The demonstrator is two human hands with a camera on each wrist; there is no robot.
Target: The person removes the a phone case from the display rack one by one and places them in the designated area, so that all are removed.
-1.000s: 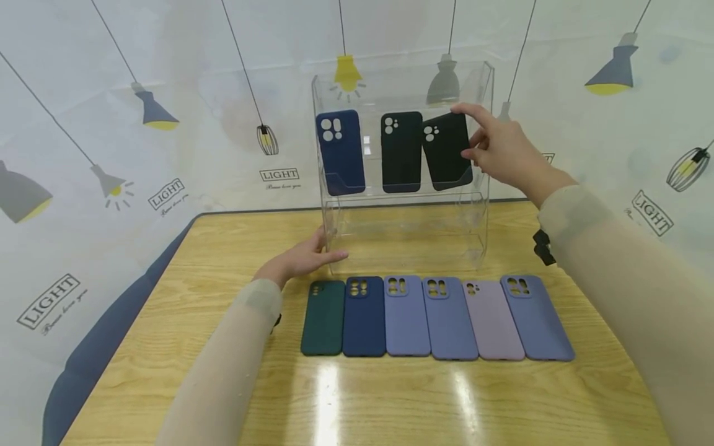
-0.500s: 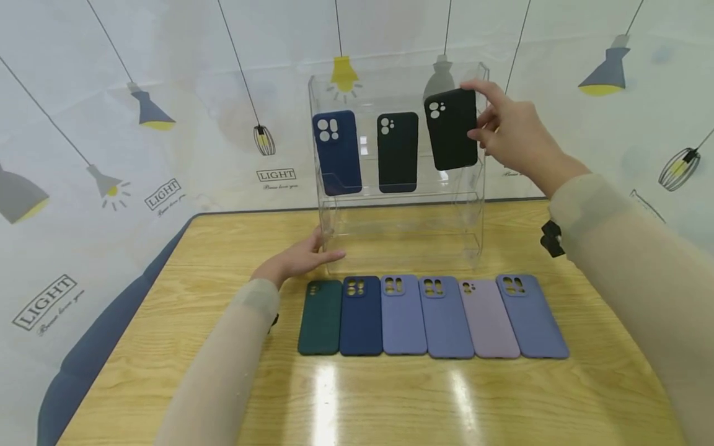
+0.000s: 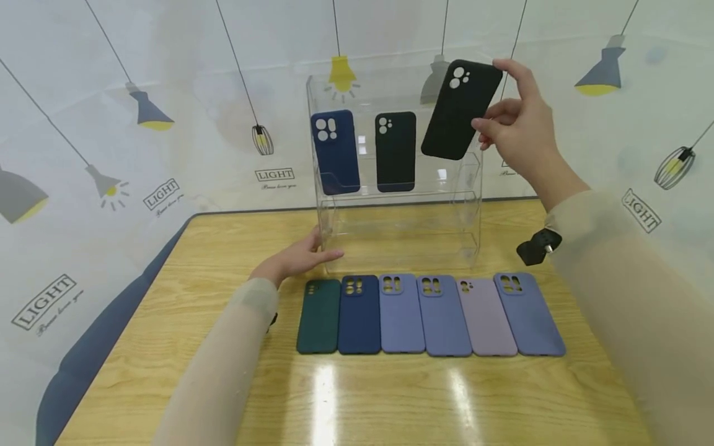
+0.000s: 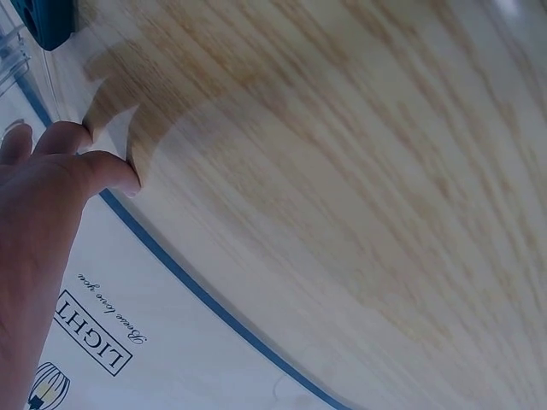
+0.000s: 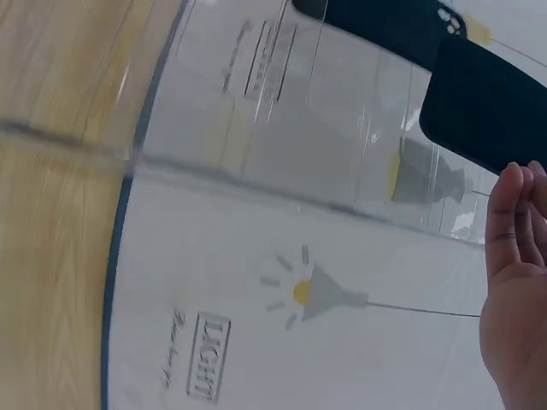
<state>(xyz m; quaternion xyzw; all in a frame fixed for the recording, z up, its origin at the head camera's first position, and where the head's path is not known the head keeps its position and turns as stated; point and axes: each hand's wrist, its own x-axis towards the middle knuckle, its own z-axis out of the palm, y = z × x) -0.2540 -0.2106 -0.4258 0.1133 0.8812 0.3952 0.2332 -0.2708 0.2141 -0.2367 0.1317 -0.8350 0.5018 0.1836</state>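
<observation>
My right hand (image 3: 521, 121) pinches a black phone case (image 3: 460, 111) along its right edge. Tilted, the case is in front of the upper right of a clear acrylic display stand (image 3: 390, 196). In the right wrist view, the same black case (image 5: 487, 107) partly covers another dark one behind. A navy case (image 3: 337, 155) and another black case (image 3: 396, 152) stand upright on the stand's upper tier. My left hand (image 3: 298, 257) holds the stand's lower left side, thumb across the front; its other fingers are partly hidden. The left wrist view shows this hand (image 4: 43, 205) low by the table.
In front of the stand, a row of phone cases lies flat on the wooden table (image 3: 223, 248): a green one (image 3: 319, 316), a navy one (image 3: 359, 316), a pink one (image 3: 488, 319) and several blue-violet ones (image 3: 403, 319). A lamp-patterned sheet (image 3: 189, 124) hangs behind.
My right hand has lifted the black case off the stand's upper tier, raising it and turning it to lean the other way. My left hand stays at the stand's side.
</observation>
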